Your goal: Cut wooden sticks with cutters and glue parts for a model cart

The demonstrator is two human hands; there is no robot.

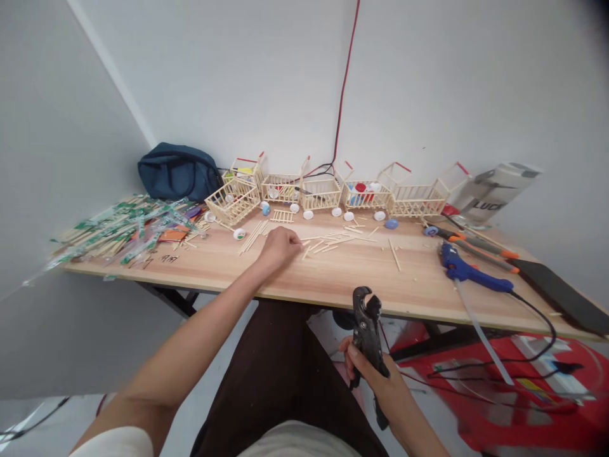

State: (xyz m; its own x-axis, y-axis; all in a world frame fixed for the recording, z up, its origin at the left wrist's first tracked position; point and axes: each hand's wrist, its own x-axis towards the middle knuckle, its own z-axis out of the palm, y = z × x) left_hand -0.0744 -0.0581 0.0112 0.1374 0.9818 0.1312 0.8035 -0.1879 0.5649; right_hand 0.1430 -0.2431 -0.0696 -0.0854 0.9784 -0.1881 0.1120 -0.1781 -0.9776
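1. The left hand is curling beside loose sticks, inward of the bench's front edge.
2. The right hand is gripping a black cutter, holding it at that same edge.
3. Small wooden carts are standing along the back edge.

Here's a short white sleeve, well up the arm from the bare left hand; dark brown trousers below that hand, and, nearer the body, a pale shirt, greyish perhaps, the edge blurred.
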